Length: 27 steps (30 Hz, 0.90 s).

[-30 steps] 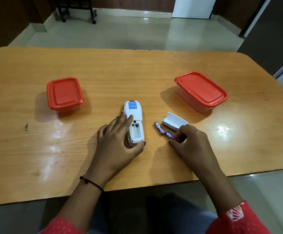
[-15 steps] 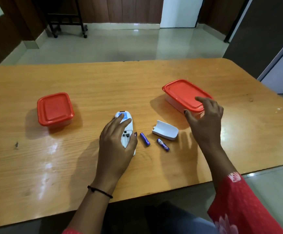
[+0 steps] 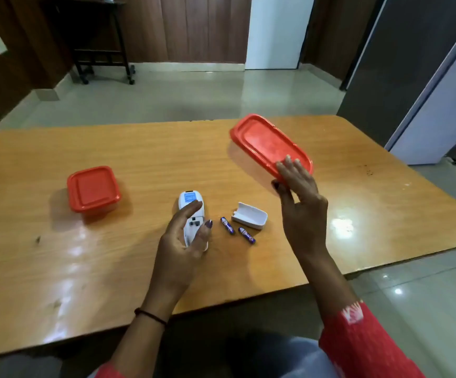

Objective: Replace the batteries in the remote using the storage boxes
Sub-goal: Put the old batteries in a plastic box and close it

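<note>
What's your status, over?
Left hand holds remote, compartment open. Right hand grips right box's lid, near edge. Two batteries and cover lie loose between hands.

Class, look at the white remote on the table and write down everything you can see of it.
The remote is a white plastic handset lying back-up on the wooden table, with its long axis running away from the person. A blue label sits near its far end. Its battery compartment is uncovered and empty, with dark contacts showing. The left hand holds its near half, thumb at the right edge and fingers across the left.
</note>
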Available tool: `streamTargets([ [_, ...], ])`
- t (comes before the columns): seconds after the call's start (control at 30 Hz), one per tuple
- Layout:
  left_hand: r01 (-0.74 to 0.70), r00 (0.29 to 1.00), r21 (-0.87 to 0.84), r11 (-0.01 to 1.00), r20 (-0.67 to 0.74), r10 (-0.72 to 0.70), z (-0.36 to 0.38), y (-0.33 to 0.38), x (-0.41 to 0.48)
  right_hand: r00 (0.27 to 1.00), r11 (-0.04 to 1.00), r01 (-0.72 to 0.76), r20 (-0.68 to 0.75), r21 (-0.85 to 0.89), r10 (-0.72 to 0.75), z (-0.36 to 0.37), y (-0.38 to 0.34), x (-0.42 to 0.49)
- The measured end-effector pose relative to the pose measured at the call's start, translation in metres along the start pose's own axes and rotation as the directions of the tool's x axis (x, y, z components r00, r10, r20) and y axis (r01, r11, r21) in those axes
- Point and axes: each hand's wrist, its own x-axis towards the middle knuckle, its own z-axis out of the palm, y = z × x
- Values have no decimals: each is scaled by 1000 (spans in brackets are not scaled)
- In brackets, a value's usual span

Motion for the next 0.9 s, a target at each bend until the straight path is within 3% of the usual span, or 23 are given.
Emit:
streamTargets([
  [0.03,123,992,-211,970,26,-121,-2,10,-7,999,996,25,37,89,-29,-10,-19,-11],
  [0.1,382,922,-612,693,209,-324,-8,23,-21,985,973,26,159,228,-64,-29,-50,-34],
  [0.17,531,844,-750,394,428,-322,-19,31,-44,947,945,-16,309,326,-90,-48,-72,-52],
  [0.23,569,822,-783,251,532,-205,-33,34,-77,872,932,-65,474,357,-121,-66,-91,-70],
  [0.33,545,838,-815,196,523,-156,-41,36,-108,779,964,-61,616,259,-116,-78,-98,-91],
  [0.53,454,876,-879,143,412,-252,-43,70,-156,740,964,265,635,28,-222,-74,-165,-133],
  [0.67,404,869,-906,130,336,-363,-43,80,-176,746,913,407,577,0,-332,-61,-183,-155],
  [0.9,358,893,-921,154,290,-344,-48,79,-192,774,912,409,541,-30,-330,-66,-197,-180],
])
